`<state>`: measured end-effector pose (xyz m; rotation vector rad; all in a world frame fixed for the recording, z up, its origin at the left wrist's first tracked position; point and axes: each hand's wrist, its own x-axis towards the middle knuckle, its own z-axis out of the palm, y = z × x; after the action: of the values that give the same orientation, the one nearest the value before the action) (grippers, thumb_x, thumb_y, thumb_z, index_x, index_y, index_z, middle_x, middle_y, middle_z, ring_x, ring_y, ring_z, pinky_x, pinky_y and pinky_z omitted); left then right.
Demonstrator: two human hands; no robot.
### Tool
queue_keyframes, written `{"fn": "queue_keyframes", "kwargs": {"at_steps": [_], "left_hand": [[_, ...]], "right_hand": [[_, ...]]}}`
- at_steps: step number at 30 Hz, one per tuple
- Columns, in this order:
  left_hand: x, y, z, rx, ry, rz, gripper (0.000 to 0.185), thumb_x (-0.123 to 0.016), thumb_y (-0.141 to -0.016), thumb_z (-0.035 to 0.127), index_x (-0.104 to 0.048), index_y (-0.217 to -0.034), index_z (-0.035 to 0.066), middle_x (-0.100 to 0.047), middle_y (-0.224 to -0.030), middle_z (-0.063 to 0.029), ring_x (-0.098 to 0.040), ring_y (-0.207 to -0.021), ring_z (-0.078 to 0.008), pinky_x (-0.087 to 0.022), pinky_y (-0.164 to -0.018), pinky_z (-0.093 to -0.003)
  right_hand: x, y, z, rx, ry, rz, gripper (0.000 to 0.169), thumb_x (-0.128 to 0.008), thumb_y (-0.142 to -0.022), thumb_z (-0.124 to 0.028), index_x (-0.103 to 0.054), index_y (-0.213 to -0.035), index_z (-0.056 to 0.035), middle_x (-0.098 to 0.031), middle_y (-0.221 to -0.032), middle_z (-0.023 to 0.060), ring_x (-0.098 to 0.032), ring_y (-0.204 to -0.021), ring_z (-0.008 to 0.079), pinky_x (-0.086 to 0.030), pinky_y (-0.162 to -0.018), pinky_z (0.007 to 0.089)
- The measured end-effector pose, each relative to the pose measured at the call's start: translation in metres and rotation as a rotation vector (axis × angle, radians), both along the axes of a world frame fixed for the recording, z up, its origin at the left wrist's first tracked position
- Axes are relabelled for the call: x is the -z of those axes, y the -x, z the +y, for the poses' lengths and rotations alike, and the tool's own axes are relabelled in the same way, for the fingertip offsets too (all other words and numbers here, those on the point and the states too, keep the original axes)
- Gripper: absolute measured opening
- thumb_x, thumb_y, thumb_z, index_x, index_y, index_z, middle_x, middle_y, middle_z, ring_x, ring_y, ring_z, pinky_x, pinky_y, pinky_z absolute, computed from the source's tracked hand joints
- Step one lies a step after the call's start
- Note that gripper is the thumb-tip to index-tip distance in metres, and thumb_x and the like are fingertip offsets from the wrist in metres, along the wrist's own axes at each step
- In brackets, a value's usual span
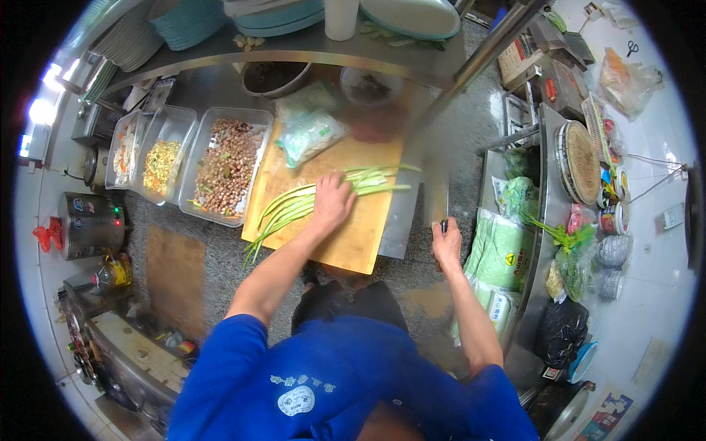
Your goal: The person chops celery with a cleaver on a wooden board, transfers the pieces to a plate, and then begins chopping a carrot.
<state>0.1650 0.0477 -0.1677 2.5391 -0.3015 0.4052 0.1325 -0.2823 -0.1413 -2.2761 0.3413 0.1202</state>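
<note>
A bundle of long green vegetable stalks (287, 206) lies slantwise across the wooden cutting board (347, 242). Over its middle rests my left hand (333, 201), fingers curled around the stalks. Several stalk ends stick out past the board's right side, and the thin ends hang over its front left edge. My right hand (447, 242) grips the dark handle of a cleaver (437, 193) to the right of the board. Its broad blade points away from me and looks blurred, apart from the stalks.
Clear plastic bins, one holding brown round nuts or beans (229, 165), stand left of the board. Plastic bags (314, 138) lie on its far part. Above runs a steel shelf (265, 58) with stacked plates. A metal post (480, 55) rises at right, near a side counter (543, 138).
</note>
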Motion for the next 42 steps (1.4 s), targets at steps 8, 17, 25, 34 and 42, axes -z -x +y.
{"fn": "queue_keyframes", "kwargs": {"at_steps": [8, 17, 25, 34, 42], "left_hand": [[-0.047, -0.022, -0.012, -0.034, 0.238, -0.084, 0.011, -0.067, -0.085, 0.002, -0.064, -0.095, 0.003, -0.062, -0.089, -0.0176, -0.061, -0.084, -0.038, -0.048, -0.074, -0.0475], [-0.094, 0.032, 0.113, 0.036, -0.208, 0.239, 0.009, -0.064, -0.086, 0.01, -0.062, -0.093, 0.005, -0.064, -0.08, -0.0184, -0.064, -0.073, -0.0415, -0.052, -0.063, -0.0495], [-0.042, 0.021, 0.08, 0.019, -0.258, 0.28, 0.063, -0.072, -0.085, 0.031, -0.053, -0.136, -0.002, -0.051, -0.139, -0.0244, -0.047, -0.132, -0.0431, -0.039, -0.111, -0.0526], [-0.003, 0.002, 0.008, 0.158, -0.202, 0.253, 0.092, -0.068, -0.087, 0.046, -0.03, -0.154, -0.004, -0.033, -0.156, -0.0286, -0.028, -0.147, -0.0447, -0.021, -0.123, -0.0526], [-0.001, -0.015, 0.003, 0.078, -0.272, 0.218, 0.085, -0.065, -0.089, 0.044, -0.033, -0.151, -0.005, -0.033, -0.156, -0.0285, -0.028, -0.146, -0.0459, -0.02, -0.123, -0.0539]], "right_hand": [[-0.004, 0.004, 0.001, 0.107, -0.064, 0.045, 0.028, -0.061, -0.095, -0.023, -0.055, -0.102, 0.0035, -0.063, -0.07, 0.0224, -0.066, -0.065, 0.0398, -0.05, -0.066, 0.0497], [0.013, 0.004, 0.01, -0.089, 0.03, -0.154, 0.028, -0.062, -0.096, -0.022, -0.055, -0.111, 0.0, -0.059, -0.063, 0.0159, -0.062, -0.055, 0.0328, -0.05, -0.055, 0.0466], [-0.034, -0.002, 0.055, -0.228, 0.28, -0.047, 0.026, -0.058, -0.097, -0.019, -0.053, -0.116, -0.0014, -0.068, -0.084, 0.0287, -0.066, -0.08, 0.0509, -0.052, -0.072, 0.0577], [-0.052, 0.002, 0.099, -0.371, 0.308, 0.017, 0.027, -0.058, -0.098, -0.022, -0.051, -0.115, -0.0019, -0.069, -0.088, 0.0252, -0.068, -0.081, 0.0469, -0.052, -0.072, 0.0581], [-0.04, -0.001, 0.096, -0.334, 0.331, -0.02, 0.028, -0.059, -0.097, -0.021, -0.052, -0.117, -0.0022, -0.069, -0.089, 0.0262, -0.067, -0.082, 0.0485, -0.051, -0.072, 0.0591]]}}
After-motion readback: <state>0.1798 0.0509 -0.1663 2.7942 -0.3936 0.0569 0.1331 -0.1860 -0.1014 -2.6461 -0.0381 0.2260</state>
